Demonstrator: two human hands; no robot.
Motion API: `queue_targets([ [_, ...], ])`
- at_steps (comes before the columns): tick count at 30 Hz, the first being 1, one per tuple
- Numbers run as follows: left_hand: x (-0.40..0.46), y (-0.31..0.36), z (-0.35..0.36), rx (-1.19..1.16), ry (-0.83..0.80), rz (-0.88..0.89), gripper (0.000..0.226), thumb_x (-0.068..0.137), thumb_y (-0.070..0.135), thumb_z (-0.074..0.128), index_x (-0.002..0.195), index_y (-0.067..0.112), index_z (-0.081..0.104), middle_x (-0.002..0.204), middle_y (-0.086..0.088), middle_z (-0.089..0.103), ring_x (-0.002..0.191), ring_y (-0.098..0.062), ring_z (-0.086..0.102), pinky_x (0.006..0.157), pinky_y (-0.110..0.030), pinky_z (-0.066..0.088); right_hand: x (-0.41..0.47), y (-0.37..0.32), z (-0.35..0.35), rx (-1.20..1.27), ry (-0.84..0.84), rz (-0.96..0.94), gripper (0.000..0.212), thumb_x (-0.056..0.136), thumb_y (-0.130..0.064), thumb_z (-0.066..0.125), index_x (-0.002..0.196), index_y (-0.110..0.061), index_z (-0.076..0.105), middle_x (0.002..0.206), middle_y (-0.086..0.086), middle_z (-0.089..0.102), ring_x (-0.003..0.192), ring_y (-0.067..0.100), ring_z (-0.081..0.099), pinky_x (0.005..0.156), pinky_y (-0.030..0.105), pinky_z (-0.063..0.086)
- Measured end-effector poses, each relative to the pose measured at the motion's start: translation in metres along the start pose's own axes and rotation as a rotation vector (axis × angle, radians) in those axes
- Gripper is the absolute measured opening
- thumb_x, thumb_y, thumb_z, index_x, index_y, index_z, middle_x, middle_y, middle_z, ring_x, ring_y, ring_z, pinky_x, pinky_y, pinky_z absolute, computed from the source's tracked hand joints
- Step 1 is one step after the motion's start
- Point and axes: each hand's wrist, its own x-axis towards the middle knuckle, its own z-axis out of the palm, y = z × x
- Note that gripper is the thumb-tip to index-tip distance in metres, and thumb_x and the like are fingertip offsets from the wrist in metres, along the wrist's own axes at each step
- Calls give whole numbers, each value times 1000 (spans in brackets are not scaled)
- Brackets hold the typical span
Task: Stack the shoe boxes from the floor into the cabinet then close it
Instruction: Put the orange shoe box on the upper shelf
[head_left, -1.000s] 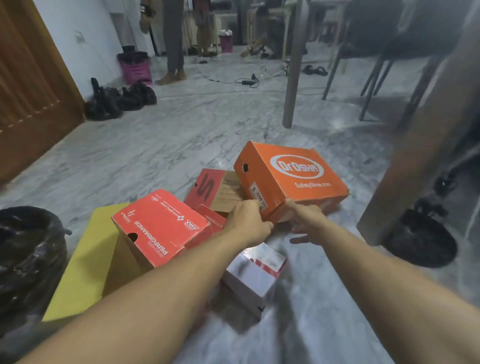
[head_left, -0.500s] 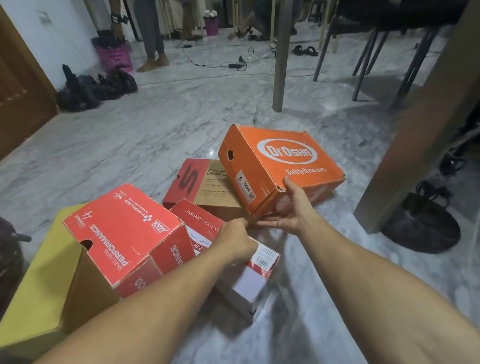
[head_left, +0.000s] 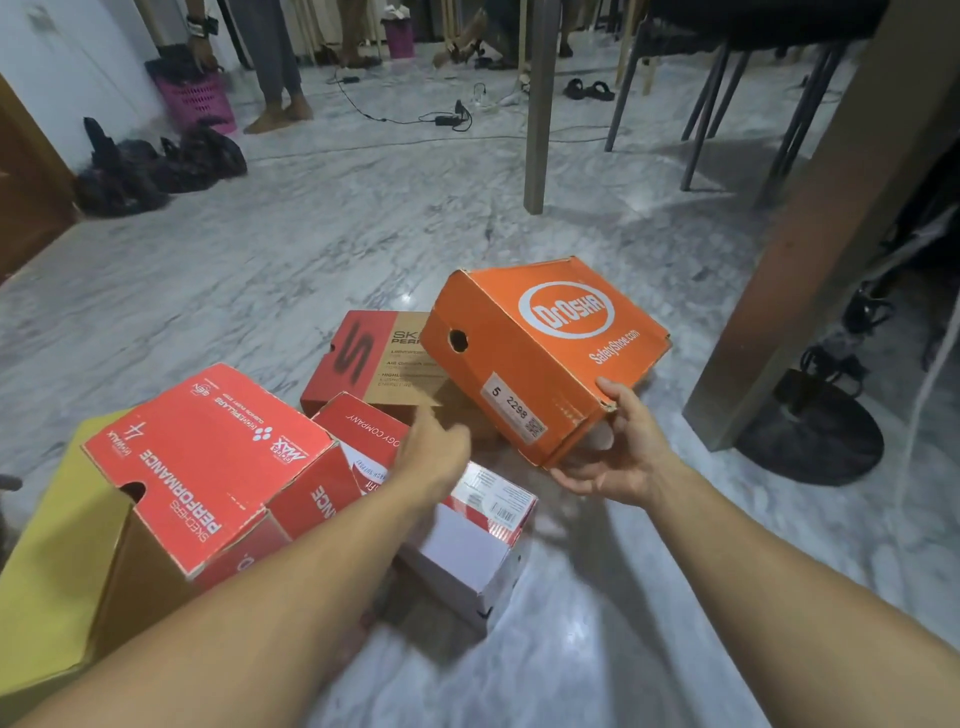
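Fingers of your right hand (head_left: 618, 457) cup the orange cardboard shoe box (head_left: 540, 353) at its near lower corner, tilted off the floor — left hand (head_left: 434, 457) loose, reaching. Stiff, probably light — grip opposite ends.

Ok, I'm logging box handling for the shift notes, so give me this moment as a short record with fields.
held box: orange shoe box, tilted, lifted at its near corner
right hand: grips the orange box from below, thumb on its side
left hand: blurred, over the red-and-white box, grip unclear
other boxes: red Performance box on a yellow box; red-and-brown box behind
surface: marble floor
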Motion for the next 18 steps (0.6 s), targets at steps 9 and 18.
queue_targets([
  [9, -19, 24, 6, -276, 59, 190, 102, 63, 87, 51, 146, 29, 37, 151, 5, 40, 139, -20, 37, 115, -48, 27, -65, -16, -78, -211, 22, 49, 77, 67, -49, 72, 135, -20, 51, 123, 30, 56, 113, 56, 55, 89, 75, 43],
  [18, -70, 28, 7, -392, 225, -121, 113, 69, 67, 67, 151, 10, 15, 155, -12, 32, 137, -34, 38, 112, -47, 33, -126, 14, -42, -381, 57, -30, 66, 66, -49, 75, 126, -30, 56, 122, 26, 60, 99, 50, 65, 81, 72, 49],
])
